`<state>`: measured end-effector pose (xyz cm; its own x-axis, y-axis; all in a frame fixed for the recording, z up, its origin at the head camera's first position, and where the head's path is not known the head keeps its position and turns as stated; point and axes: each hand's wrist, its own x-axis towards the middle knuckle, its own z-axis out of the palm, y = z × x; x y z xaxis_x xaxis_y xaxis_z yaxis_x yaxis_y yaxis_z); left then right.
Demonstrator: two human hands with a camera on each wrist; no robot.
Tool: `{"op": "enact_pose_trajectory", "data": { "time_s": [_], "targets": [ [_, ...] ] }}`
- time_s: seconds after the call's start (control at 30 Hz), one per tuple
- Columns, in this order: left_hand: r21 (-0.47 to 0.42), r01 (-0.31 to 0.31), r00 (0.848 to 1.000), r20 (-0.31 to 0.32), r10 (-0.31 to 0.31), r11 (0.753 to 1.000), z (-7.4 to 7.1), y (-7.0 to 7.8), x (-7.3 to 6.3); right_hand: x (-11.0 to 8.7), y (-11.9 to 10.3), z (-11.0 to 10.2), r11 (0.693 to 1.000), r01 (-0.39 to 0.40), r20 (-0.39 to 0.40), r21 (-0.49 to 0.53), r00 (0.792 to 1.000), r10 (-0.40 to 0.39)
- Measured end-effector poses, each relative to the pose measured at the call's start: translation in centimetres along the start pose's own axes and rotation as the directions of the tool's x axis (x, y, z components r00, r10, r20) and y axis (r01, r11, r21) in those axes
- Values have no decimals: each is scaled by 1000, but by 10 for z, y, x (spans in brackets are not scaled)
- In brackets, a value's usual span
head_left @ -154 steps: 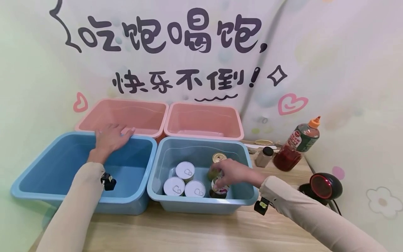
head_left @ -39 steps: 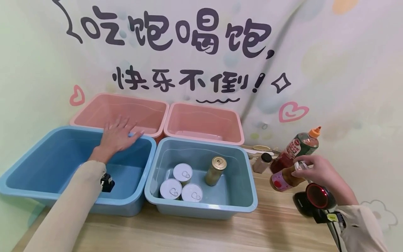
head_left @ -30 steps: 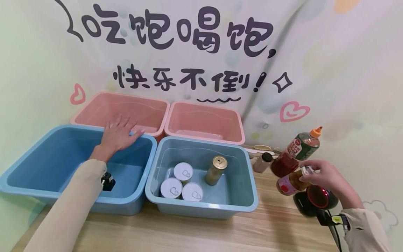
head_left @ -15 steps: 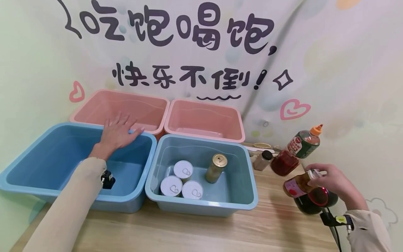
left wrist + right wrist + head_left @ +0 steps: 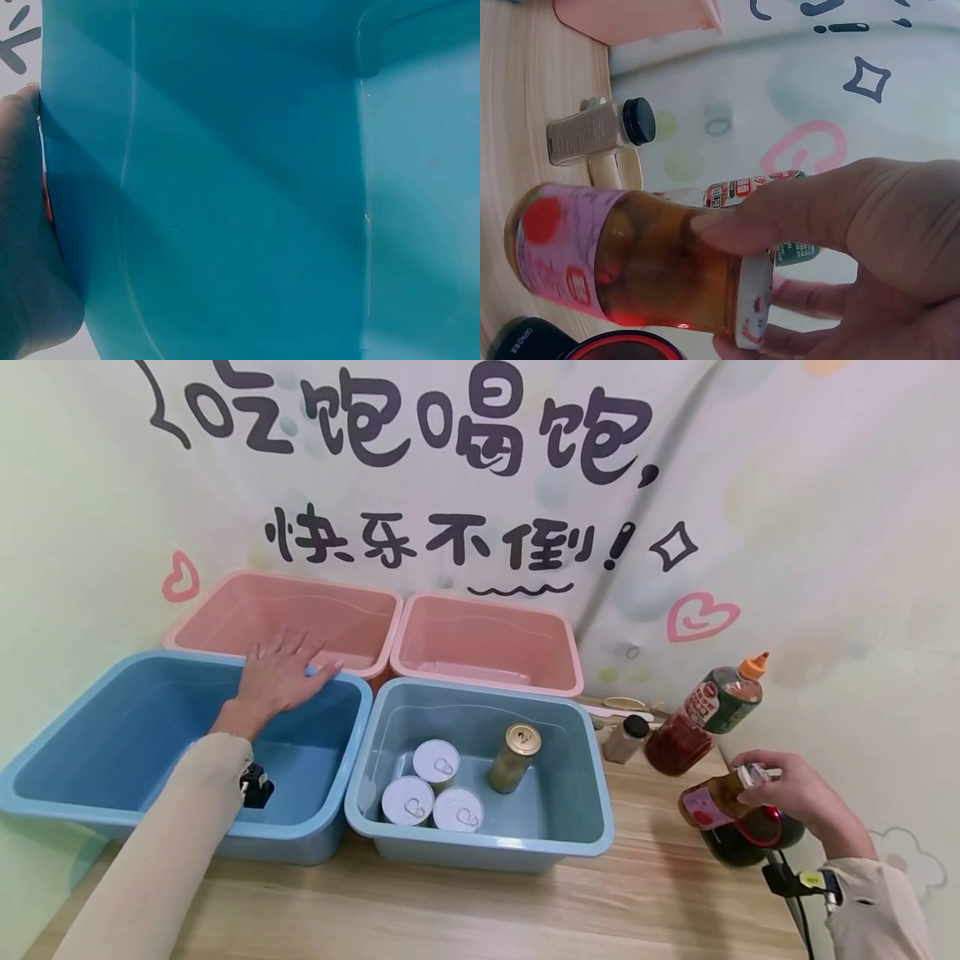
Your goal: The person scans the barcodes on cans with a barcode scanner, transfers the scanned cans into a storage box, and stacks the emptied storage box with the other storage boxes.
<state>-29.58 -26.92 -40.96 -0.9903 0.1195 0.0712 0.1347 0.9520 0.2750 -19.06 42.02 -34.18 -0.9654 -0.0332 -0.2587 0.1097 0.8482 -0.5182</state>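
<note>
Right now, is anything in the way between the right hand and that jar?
Nothing visible is: the right hand already grips the jar near its lid, thumb directly on the glass. The black device is close by, but not between them.

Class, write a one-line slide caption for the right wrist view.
The right hand grips a jar near its lid, a black-capped bottle and a partly hidden sauce bottle beyond.
</note>
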Motion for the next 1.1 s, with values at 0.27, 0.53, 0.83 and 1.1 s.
{"op": "enact_pose_trajectory", "data": {
  "time_s": [0.27,0.53,0.83,1.1],
  "targets": [
    [0,3,1000,1,-3,1000,1,-1,0,1,-1,0,998,-61,-3,-3,998,61],
    [-12,3,1000,2,-3,1000,0,0,0,1,-5,-2,992,-125,-4,16,992,126],
    [-8,6,1000,13,-6,1000,-2,0,1,2,-3,-6,987,-158,-33,40,987,160],
    [-6,11,1000,13,-11,1000,-1,-2,2,4,0,-11,973,-227,-30,32,973,228]
  ]
}}
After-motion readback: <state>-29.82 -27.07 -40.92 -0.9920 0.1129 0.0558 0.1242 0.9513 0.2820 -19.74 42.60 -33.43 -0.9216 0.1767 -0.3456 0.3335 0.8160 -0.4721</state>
